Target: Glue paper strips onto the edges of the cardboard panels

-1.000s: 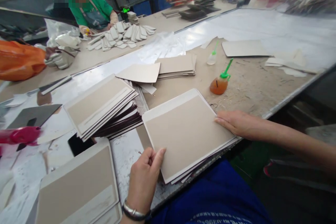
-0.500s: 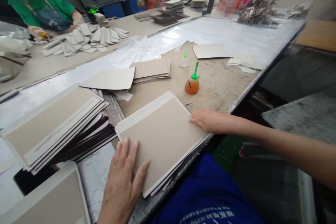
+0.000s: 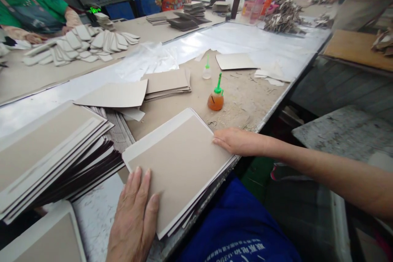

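A beige rectangular board (image 3: 181,163) with a pale border strip along its far-left edge lies on a short stack of similar sheets at the table's near edge. My left hand (image 3: 135,208) rests flat on the near-left edge of the board, fingers extended and thumb apart. My right hand (image 3: 230,140) grips the right edge of the board, thumb on top and the other fingers hidden. Beyond it stands a small squeeze bottle (image 3: 215,100) of orange liquid with a green nozzle. On the left lies a fanned pile of similar boards (image 3: 55,143) with dark edges.
A clear bottle (image 3: 206,71) with a green tip, a stack of beige boards (image 3: 168,84) and a loose board (image 3: 236,61) lie farther back. Pale curved pieces (image 3: 82,45) are heaped near a co-worker in green (image 3: 39,4). The table edge (image 3: 276,104) runs diagonally at right.
The view has swung slightly right, so the table's contents sit farther left. Both hands keep their places on the board. The co-worker in green has shifted their hands.
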A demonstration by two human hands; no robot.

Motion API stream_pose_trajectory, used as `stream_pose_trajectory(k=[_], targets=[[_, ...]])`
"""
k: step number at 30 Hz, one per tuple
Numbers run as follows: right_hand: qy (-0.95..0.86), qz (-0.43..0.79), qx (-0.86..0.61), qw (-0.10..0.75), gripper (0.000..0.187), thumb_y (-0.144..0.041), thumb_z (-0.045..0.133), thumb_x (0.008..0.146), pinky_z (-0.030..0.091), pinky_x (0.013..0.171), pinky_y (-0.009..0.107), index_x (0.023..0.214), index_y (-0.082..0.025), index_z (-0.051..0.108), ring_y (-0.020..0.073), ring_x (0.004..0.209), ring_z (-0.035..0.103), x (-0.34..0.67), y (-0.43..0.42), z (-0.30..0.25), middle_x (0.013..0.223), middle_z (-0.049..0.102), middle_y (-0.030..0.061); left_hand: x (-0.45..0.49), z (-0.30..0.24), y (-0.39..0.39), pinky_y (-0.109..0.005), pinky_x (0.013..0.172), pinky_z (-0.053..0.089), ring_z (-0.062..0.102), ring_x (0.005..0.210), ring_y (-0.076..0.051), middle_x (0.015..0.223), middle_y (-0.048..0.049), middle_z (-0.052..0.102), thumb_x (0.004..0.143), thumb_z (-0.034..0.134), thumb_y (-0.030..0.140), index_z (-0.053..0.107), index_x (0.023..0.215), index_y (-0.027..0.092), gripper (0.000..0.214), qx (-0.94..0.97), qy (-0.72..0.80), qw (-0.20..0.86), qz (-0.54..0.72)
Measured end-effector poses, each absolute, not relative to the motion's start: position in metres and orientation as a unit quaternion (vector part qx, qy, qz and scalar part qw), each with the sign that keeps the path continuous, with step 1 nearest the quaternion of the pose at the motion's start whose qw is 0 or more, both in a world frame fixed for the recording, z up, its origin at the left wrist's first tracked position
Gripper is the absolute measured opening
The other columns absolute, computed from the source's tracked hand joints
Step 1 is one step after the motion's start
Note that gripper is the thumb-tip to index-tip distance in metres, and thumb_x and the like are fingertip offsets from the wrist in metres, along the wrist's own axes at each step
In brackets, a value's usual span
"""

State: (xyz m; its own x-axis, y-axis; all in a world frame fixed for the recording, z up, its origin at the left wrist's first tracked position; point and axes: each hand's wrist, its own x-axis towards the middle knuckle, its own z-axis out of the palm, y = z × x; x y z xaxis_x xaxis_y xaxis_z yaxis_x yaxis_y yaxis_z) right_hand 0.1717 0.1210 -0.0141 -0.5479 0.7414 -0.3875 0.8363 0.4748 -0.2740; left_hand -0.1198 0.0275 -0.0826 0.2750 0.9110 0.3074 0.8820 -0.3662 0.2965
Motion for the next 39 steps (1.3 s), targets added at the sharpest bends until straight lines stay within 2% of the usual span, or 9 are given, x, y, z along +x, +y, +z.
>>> stream_pose_trajectory(k=[3, 6, 13, 22, 31, 39], targets=[[0.846, -0.221, 0.474, 0.107, 0.031, -0.019, 0.028, 0.094, 0.042, 0.085, 0.03, 0.097, -0.008, 0.057, 0.0203, 0.092, 0.058, 0.171, 0.121, -0.016, 0.099, 0.063, 0.0128, -0.12, -0.084, 0.027, -0.044, 0.108, 0.021, 0.024, 0.131, -0.021, 0.144, -0.0084, 0.027, 0.087, 0.035, 0.029, 0.018, 0.138, 0.022, 0.054, 0.796, 0.569, 0.031, 0.204], [0.832, -0.217, 0.496, 0.118, 0.033, -0.02, 0.027, 0.093, 0.042, 0.087, 0.031, 0.096, -0.009, 0.058, 0.0211, 0.092, 0.058, 0.17, 0.121, -0.016, 0.099, 0.063, 0.0126, -0.119, -0.078, 0.026, -0.044, 0.108, 0.023, 0.026, 0.131, -0.019, 0.142, -0.0093, 0.031, 0.088, 0.035, 0.027, 0.024, 0.136, 0.02, 0.05, 0.787, 0.582, 0.049, 0.198], [0.814, -0.249, 0.509, 0.128, 0.036, -0.025, 0.026, 0.092, 0.039, 0.09, 0.035, 0.101, -0.008, 0.056, 0.0254, 0.097, 0.055, 0.172, 0.128, -0.019, 0.105, 0.06, 0.015, -0.119, -0.065, 0.028, -0.034, 0.109, 0.022, 0.021, 0.132, -0.014, 0.142, -0.0119, 0.031, 0.089, 0.034, 0.025, 0.033, 0.131, 0.009, 0.046, 0.778, 0.588, 0.102, 0.196], [0.803, -0.274, 0.514, 0.127, 0.036, -0.029, 0.025, 0.09, 0.038, 0.089, 0.036, 0.099, -0.01, 0.054, 0.0259, 0.095, 0.054, 0.175, 0.13, -0.022, 0.104, 0.059, 0.0149, -0.121, -0.066, 0.026, -0.043, 0.107, 0.025, 0.023, 0.132, -0.018, 0.141, -0.0091, 0.033, 0.088, 0.038, 0.029, 0.033, 0.132, 0.016, 0.046, 0.776, 0.594, 0.101, 0.189], [0.805, -0.296, 0.503, 0.102, 0.033, -0.03, 0.023, 0.088, 0.039, 0.083, 0.035, 0.084, -0.013, 0.052, 0.0242, 0.086, 0.055, 0.175, 0.13, -0.019, 0.091, 0.059, 0.0152, -0.119, -0.067, 0.028, -0.043, 0.106, 0.028, 0.025, 0.131, -0.018, 0.139, -0.0089, 0.037, 0.087, 0.04, 0.029, 0.035, 0.131, 0.017, 0.046, 0.775, 0.587, 0.094, 0.213], [0.81, -0.319, 0.484, 0.085, 0.043, -0.037, 0.019, 0.088, 0.039, 0.085, 0.035, 0.088, -0.012, 0.053, 0.0247, 0.09, 0.056, 0.177, 0.132, -0.019, 0.096, 0.06, 0.0161, -0.122, -0.071, 0.026, -0.045, 0.104, 0.032, 0.027, 0.131, -0.019, 0.139, -0.0077, 0.037, 0.087, 0.041, 0.029, 0.031, 0.133, 0.02, 0.048, 0.784, 0.587, 0.058, 0.194]])
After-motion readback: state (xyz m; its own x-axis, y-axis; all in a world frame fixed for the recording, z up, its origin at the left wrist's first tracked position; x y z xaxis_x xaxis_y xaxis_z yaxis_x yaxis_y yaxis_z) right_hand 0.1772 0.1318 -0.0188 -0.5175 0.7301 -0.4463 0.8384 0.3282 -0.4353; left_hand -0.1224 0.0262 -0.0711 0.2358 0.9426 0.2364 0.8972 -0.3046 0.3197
